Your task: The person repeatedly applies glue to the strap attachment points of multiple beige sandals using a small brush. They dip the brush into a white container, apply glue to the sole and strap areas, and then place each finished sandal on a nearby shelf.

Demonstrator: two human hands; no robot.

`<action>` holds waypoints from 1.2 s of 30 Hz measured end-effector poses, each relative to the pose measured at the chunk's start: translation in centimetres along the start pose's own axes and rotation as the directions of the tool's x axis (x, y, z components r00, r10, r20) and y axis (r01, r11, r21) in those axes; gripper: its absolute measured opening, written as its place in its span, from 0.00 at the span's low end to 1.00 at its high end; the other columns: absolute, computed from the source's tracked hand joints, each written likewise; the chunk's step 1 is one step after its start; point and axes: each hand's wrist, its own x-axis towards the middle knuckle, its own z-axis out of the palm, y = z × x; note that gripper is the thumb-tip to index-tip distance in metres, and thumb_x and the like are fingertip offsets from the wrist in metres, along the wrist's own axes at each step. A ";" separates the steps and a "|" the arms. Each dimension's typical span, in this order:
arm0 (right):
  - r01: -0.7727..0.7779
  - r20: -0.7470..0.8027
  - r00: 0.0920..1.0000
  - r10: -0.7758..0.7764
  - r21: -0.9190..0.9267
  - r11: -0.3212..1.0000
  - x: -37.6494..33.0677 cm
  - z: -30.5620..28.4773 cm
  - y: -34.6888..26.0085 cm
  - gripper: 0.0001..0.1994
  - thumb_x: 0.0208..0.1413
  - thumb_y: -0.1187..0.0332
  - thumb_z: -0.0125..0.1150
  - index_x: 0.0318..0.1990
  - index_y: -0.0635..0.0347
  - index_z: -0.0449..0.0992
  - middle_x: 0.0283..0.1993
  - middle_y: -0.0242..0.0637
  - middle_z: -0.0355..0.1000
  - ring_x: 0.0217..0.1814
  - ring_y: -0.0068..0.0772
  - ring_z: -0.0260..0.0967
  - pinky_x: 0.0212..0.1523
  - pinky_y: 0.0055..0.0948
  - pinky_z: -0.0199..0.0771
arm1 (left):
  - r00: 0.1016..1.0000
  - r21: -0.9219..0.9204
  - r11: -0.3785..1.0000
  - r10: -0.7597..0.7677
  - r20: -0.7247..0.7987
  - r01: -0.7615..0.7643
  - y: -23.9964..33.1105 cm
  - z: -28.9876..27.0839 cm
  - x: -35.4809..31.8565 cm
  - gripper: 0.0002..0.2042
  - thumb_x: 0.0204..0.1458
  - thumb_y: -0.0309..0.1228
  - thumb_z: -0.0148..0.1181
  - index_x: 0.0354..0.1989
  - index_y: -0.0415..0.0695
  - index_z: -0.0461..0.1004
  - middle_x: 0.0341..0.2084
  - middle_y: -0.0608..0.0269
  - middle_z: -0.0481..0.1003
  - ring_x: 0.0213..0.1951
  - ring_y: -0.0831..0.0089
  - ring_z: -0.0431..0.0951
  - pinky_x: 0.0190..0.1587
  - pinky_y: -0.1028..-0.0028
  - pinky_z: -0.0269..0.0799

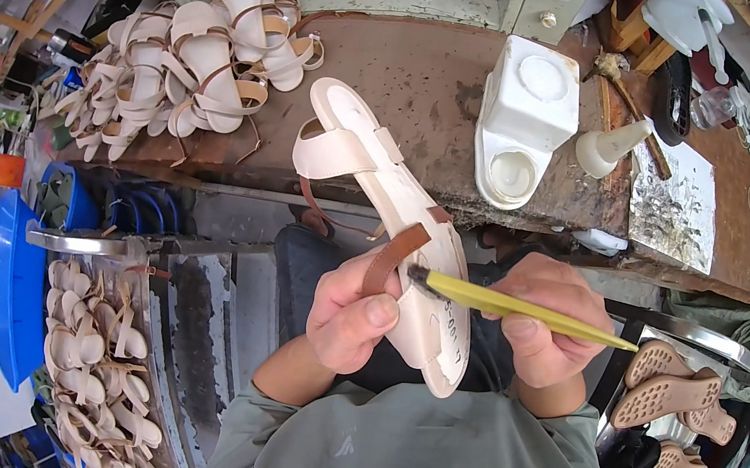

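Sandal: a cream sandal [401, 194], my landmark here, slants above my lap, its far end up to the left and its near end toward my shirt.
Brush stroke: the dark bristles of a yellow-handled brush [474, 295] appear to meet the sandal's upper face, close beside its brown strap [398, 256]. I judge that small, light strokes suit this narrow spot, with little on the bristles, so nothing smears onto the strap or the pale surface around it.
Strap: I think it is best pinched back, clear of the bristles, with the sandal steadied so only the brush moves.
Left hand: my left hand [342, 323], on the sandal's left side, is closed, thumb and fingers pinching the strap; how the hidden fingers bear on the sole I cannot tell.
Right hand: my right hand [541, 353], to the sandal's right, is curled round the brush handle in a pen-like grip, apart from the left.
White container: a white container [537, 93] with a small round cup in front stands beyond the sandal, to its right.
Pile: more cream sandals [206, 57] lie heaped beyond it, to its left.
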 end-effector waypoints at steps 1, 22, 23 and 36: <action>0.021 0.021 1.000 -0.021 -0.004 1.000 -0.2 -0.2 -0.3 0.08 0.42 0.78 0.65 0.31 0.71 0.75 0.26 0.44 0.74 0.23 0.34 0.71 0.23 0.26 0.69 | 1.000 0.001 1.000 -0.001 0.000 0.001 0.1 0.0 -0.3 0.13 0.54 0.35 0.51 0.33 0.34 0.67 0.53 0.42 0.64 0.49 0.61 0.68 0.52 0.63 0.61; 0.227 0.116 0.965 -0.235 0.076 0.971 -2.8 0.4 -4.2 0.08 0.40 0.76 0.66 0.29 0.70 0.75 0.26 0.45 0.75 0.21 0.34 0.72 0.20 0.27 0.70 | 0.998 0.046 0.999 -0.006 0.064 0.003 2.4 1.6 -3.3 0.29 0.55 0.39 0.48 0.58 0.26 0.56 0.49 0.49 0.67 0.46 0.68 0.70 0.52 0.69 0.63; 0.238 0.120 0.961 -0.247 0.088 0.967 -2.9 0.3 -4.2 0.08 0.40 0.76 0.66 0.29 0.70 0.75 0.26 0.45 0.74 0.21 0.34 0.72 0.20 0.27 0.70 | 0.999 0.054 0.998 0.009 0.053 -0.012 2.2 1.7 -3.4 0.29 0.55 0.39 0.48 0.58 0.26 0.56 0.48 0.50 0.68 0.45 0.68 0.70 0.51 0.69 0.63; -0.086 -0.005 0.996 0.087 0.086 0.993 -0.7 -0.2 -3.9 0.06 0.41 0.78 0.62 0.30 0.70 0.76 0.25 0.44 0.74 0.22 0.35 0.70 0.22 0.29 0.69 | 0.998 0.015 0.999 0.039 0.051 -0.040 2.4 3.6 -3.4 0.25 0.54 0.39 0.49 0.50 0.25 0.63 0.46 0.44 0.69 0.47 0.62 0.71 0.50 0.65 0.64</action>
